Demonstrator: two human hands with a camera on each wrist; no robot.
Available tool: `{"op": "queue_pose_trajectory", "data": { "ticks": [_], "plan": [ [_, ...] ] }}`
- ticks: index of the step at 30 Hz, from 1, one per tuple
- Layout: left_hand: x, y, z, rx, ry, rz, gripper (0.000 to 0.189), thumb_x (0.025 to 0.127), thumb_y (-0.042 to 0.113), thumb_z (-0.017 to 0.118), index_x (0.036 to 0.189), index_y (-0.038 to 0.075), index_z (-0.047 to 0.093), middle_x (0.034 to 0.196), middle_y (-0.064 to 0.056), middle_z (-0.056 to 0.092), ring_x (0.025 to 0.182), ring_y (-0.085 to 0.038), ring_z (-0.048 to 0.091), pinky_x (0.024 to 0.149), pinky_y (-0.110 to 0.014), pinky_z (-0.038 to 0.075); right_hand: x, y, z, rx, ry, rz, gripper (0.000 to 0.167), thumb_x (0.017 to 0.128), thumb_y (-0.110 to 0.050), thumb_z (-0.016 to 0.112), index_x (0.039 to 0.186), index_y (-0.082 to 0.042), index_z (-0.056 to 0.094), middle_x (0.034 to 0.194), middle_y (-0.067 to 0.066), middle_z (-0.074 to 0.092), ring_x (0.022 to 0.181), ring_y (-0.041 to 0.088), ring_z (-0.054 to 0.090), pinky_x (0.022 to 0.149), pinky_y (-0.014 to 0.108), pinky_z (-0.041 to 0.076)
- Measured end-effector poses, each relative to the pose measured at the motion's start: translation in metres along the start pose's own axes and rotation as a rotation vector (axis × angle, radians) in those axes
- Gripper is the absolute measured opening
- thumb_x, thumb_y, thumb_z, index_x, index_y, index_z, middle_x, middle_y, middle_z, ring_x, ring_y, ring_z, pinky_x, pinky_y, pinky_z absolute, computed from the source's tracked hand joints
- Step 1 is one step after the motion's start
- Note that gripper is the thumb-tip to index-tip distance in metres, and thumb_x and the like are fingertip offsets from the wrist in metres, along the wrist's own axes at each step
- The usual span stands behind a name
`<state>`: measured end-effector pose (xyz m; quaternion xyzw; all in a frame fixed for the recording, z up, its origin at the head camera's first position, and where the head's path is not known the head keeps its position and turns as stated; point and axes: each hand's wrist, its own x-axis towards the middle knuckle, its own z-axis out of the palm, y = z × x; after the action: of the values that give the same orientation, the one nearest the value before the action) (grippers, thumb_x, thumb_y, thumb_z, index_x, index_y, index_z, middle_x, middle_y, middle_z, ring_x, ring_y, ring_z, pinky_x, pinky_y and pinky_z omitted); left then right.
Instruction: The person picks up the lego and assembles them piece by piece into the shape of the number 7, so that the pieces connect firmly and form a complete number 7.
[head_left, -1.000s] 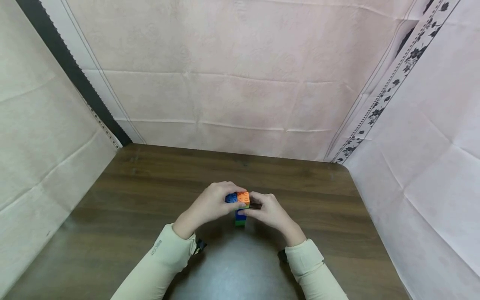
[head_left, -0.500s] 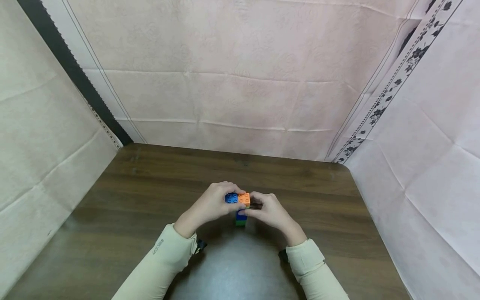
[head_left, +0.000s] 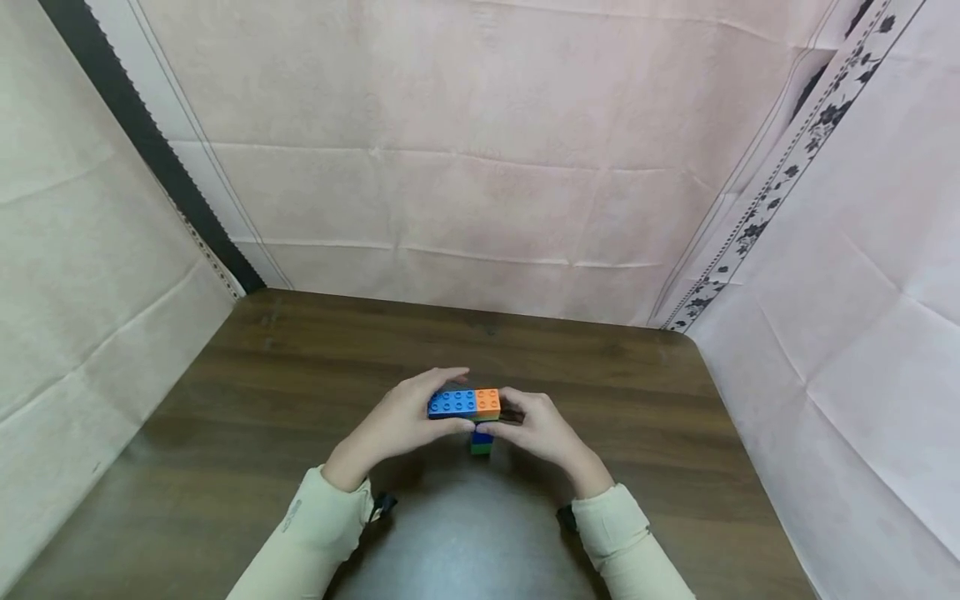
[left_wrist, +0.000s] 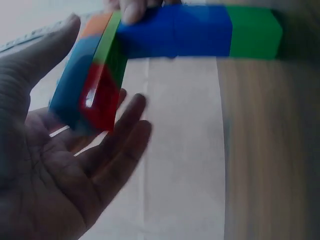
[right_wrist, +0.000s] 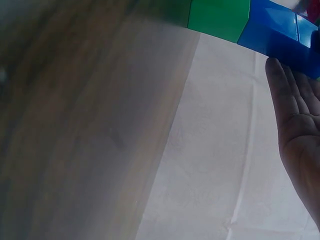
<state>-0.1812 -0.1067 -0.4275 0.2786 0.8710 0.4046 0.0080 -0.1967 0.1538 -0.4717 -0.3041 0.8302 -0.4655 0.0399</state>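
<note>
A tower of toy building bricks stands on the table. Its base is a green brick point(left_wrist: 255, 32), with dark blue bricks point(left_wrist: 200, 31) above. Across the top run a light green brick point(left_wrist: 118, 60), a red brick point(left_wrist: 100, 97), a long blue brick point(head_left: 452, 403) and an orange brick point(head_left: 487, 403). The blue and red ends jut out to the left. My right hand point(head_left: 551, 432) holds the tower from the right, thumb on the dark blue part below the top. My left hand point(head_left: 393, 423) is spread around the jutting left end, fingers apart from it, thumb along the front.
The brown wood-grain table point(head_left: 300, 367) extends around the tower. Pale cloth walls stand behind it point(head_left: 450, 208) and along both sides, the right one with a black floral border point(head_left: 757, 221).
My left hand has let go of the top bricks and moved left, its fingers spreading, so more of the long blue brick shows. My right hand has stayed at the tower.
</note>
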Motion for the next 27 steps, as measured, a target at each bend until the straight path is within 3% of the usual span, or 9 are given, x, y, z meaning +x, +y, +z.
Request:
{"op": "queue_pose_trajectory", "data": {
  "ticks": [5,9,14,19,27],
  "plan": [
    [-0.011,-0.011,-0.007,-0.073,0.013,-0.031,0.063,0.087,0.048,0.076,0.141,0.024,0.054,0.122,0.001,0.064,0.092,-0.014,0.062,0.079,-0.034,0.057,-0.002,-0.002,-0.001,-0.019,0.007,0.004,0.045,0.091,-0.041,0.075,0.130,-0.024,0.061,0.116,-0.010,0.068,0.103,0.009,0.067,0.088,0.029,0.056],
    [-0.015,-0.017,-0.008,-0.138,0.015,-0.049,0.055,0.088,0.044,0.077,0.134,0.019,0.060,0.108,0.004,0.066,0.091,-0.013,0.064,0.080,-0.030,0.057,-0.002,-0.011,-0.006,0.015,0.044,-0.039,0.050,0.090,-0.037,0.076,0.134,-0.023,0.059,0.124,-0.006,0.066,0.113,0.014,0.065,0.093,0.036,0.054],
    [-0.021,-0.025,-0.008,-0.197,0.039,-0.081,0.046,0.087,0.038,0.080,0.127,0.021,0.065,0.108,0.005,0.068,0.094,-0.011,0.067,0.082,-0.028,0.057,0.000,-0.017,-0.008,0.033,0.049,-0.064,0.042,0.090,-0.031,0.076,0.129,-0.024,0.063,0.119,-0.005,0.068,0.106,0.013,0.068,0.089,0.037,0.056],
    [-0.021,-0.029,-0.006,-0.212,0.077,-0.067,0.036,0.087,0.039,0.079,0.119,0.025,0.070,0.107,0.007,0.071,0.090,-0.011,0.069,0.079,-0.028,0.058,-0.001,-0.015,-0.006,0.037,0.073,-0.026,0.037,0.089,-0.022,0.079,0.123,-0.022,0.066,0.113,-0.005,0.070,0.099,0.013,0.069,0.085,0.031,0.057],
    [-0.022,-0.032,-0.002,-0.221,0.104,-0.092,0.036,0.086,0.038,0.080,0.119,0.028,0.071,0.110,0.008,0.070,0.090,-0.009,0.069,0.080,-0.027,0.058,-0.001,-0.032,-0.004,0.074,0.089,0.064,0.030,0.090,-0.011,0.077,0.119,-0.014,0.067,0.110,0.002,0.071,0.097,0.018,0.070,0.086,0.039,0.058]
  ]
}}
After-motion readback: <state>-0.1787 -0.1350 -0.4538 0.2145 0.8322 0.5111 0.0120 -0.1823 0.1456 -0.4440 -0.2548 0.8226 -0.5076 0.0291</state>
